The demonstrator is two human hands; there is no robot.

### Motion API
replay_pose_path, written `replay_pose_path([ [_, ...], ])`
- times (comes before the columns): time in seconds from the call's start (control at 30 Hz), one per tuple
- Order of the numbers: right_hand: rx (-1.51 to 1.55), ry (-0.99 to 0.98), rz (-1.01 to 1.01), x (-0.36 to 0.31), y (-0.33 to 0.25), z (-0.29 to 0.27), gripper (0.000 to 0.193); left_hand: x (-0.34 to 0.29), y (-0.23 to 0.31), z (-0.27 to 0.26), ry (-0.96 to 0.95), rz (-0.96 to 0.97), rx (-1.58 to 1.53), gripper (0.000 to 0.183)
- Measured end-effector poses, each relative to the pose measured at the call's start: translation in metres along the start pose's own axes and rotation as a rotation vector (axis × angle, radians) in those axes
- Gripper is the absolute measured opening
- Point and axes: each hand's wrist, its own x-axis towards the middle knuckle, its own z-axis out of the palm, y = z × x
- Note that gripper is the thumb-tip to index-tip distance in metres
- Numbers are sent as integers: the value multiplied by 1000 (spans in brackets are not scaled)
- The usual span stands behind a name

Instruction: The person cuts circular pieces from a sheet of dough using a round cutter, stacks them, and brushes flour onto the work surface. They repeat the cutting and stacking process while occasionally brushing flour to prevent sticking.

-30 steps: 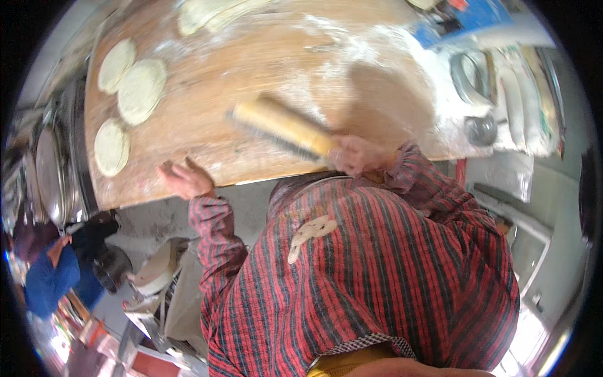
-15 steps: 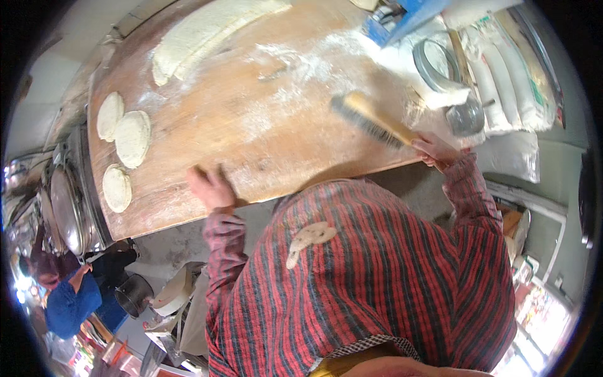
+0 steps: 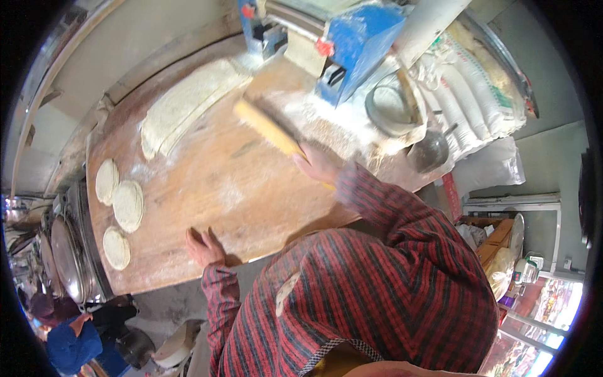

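My right hand (image 3: 318, 165) is wrapped round the handle of a wooden bench brush (image 3: 270, 127), reaching over the middle of the floured wooden table. The brush head points to the far left and lies beside a streak of loose flour (image 3: 304, 107). My left hand (image 3: 205, 247) rests on the table's near edge with fingers apart, holding nothing. Left of it lie flat dough rounds: one near the edge (image 3: 117, 247), one larger (image 3: 129, 206) and one farther back (image 3: 107, 181). A long folded dough sheet (image 3: 191, 103) lies at the far left.
A blue machine (image 3: 363, 47) stands at the table's back. To its right are a round sieve (image 3: 372, 107), a metal scoop-like vessel (image 3: 429, 151) and stacked white sacks (image 3: 468, 88). Round metal pans (image 3: 68, 257) stand off the left edge. A person in blue (image 3: 74, 345) is at lower left.
My right hand has carried the brush from the near right edge forward and left across the table. The flour patch mid-table has thinned. My left hand stays at the edge; the view has tilted up.
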Motion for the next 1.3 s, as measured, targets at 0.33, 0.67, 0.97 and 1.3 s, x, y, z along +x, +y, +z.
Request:
replay_pose_path([
  [0.33, -483, -123, -237, -117, 82, -140, 32, 5, -9, 2, -57, -111, 51, 58],
  [0.67, -505, 206, -68, -144, 103, -124, 43, 50, 22, 88, -34, -83, -601, 51],
  [0.97, -529, 145, -8, -141, 100, -127, 50, 189, 351, 261, -754, 764, 197, 40],
  [1.3, -618, 100, 64, -138, 102, -123, 59, 225, 460, 318, -886, 678, 473, 46],
])
